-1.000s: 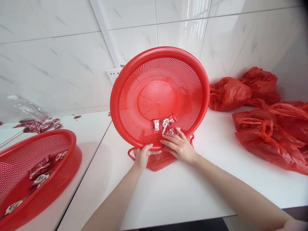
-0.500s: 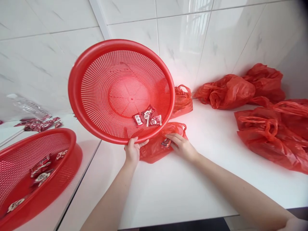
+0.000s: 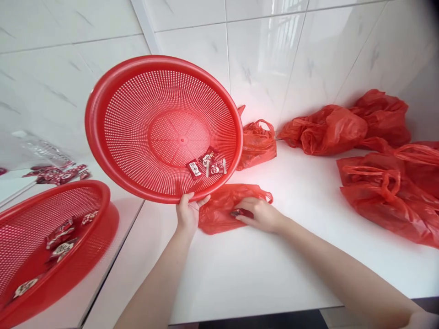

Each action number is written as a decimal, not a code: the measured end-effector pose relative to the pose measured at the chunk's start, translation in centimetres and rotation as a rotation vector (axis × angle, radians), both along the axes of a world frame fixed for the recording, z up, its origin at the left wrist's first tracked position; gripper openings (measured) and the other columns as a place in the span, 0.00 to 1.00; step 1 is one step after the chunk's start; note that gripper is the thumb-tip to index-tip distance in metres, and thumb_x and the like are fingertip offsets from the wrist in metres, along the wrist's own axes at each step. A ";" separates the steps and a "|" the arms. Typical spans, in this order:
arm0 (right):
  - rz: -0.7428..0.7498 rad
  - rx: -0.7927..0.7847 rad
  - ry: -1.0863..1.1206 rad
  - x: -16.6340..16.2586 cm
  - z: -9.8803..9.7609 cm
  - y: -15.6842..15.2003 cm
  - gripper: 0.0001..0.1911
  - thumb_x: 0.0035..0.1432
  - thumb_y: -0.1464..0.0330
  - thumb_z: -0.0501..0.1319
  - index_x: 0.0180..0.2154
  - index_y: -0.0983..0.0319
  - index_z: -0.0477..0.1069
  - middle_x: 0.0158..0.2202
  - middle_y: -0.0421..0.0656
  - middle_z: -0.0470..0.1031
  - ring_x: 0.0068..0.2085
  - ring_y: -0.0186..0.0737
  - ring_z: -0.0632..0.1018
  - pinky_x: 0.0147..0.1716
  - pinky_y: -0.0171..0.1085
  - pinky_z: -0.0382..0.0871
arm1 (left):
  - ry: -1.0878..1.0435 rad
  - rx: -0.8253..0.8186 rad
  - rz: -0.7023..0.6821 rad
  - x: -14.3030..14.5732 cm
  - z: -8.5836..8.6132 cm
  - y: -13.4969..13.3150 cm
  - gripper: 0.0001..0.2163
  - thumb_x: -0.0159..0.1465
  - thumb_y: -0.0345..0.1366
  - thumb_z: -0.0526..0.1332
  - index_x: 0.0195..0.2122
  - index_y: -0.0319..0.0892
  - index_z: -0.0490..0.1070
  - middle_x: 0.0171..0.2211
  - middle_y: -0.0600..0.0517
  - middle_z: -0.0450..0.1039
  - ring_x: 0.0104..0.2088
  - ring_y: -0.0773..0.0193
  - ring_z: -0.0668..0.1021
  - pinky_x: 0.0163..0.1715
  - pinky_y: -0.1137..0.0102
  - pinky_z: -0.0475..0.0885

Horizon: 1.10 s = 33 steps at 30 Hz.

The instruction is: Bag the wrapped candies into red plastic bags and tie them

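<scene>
Basket (image 3: 178, 137) leans above the left hand (image 3: 187, 214) gripping it; right hand (image 3: 261, 214) pinches a packet (image 3: 237, 212).

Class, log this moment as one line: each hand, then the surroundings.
Left hand: holding tilted red basket by rim; Right hand: holding small packet at red bag; In basket: wrapped packets; Right side: other bags

The table (image 3: 219, 283) is white, with a dark line (image 3: 113, 260) running across its left part. A red basket (image 3: 111, 219) sits on the left, small packs (image 3: 65, 175) behind it. One thin bag (image 3: 217, 219) lies in the middle, and more red bags (image 3: 373, 196) sit back and right
</scene>
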State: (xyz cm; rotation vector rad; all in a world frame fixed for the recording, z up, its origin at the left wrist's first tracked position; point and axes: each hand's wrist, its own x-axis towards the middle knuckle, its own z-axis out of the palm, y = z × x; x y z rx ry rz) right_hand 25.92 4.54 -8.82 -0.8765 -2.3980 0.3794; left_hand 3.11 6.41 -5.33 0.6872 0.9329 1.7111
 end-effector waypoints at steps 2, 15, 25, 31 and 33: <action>0.028 0.000 0.039 0.0 0.0 -0.2 0.10 0.64 0.66 0.57 0.44 0.61 0.73 0.38 0.44 0.79 0.37 0.35 0.79 0.37 0.34 0.74 | 0.012 0.016 -0.023 0.0 0.0 -0.1 0.13 0.51 0.30 0.61 0.39 0.42 0.71 0.40 0.50 0.74 0.46 0.55 0.76 0.39 0.60 0.78; -0.279 0.446 0.001 -0.5 0.6 -0.5 0.23 0.64 0.65 0.55 0.61 0.59 0.61 0.63 0.51 0.61 0.62 0.47 0.63 0.61 0.52 0.57 | 0.025 -0.027 -0.108 1.4 0.0 -1.0 0.14 0.50 0.30 0.64 0.39 0.42 0.70 0.38 0.51 0.75 0.47 0.54 0.76 0.39 0.60 0.79; -0.481 0.367 -0.051 -0.1 -0.1 0.3 0.18 0.64 0.64 0.56 0.55 0.57 0.66 0.47 0.47 0.75 0.48 0.48 0.74 0.61 0.65 0.35 | 0.087 -0.114 -0.204 2.7 -0.9 -1.9 0.18 0.48 0.29 0.65 0.42 0.41 0.71 0.38 0.50 0.76 0.44 0.51 0.78 0.36 0.59 0.80; -0.377 0.442 0.035 -0.2 -0.4 0.1 0.09 0.65 0.68 0.55 0.41 0.58 0.75 0.39 0.44 0.76 0.39 0.40 0.76 0.47 0.44 0.68 | 0.116 -0.107 -0.171 2.0 -1.2 -1.2 0.19 0.48 0.30 0.65 0.43 0.41 0.70 0.39 0.49 0.76 0.45 0.50 0.78 0.36 0.58 0.80; -0.337 0.460 0.079 -0.6 -0.2 -0.4 0.11 0.65 0.69 0.54 0.45 0.59 0.74 0.46 0.47 0.75 0.44 0.41 0.76 0.43 0.39 0.71 | 0.126 -0.112 -0.162 2.0 -1.1 -1.3 0.20 0.47 0.30 0.65 0.43 0.41 0.70 0.39 0.49 0.76 0.44 0.50 0.79 0.35 0.58 0.80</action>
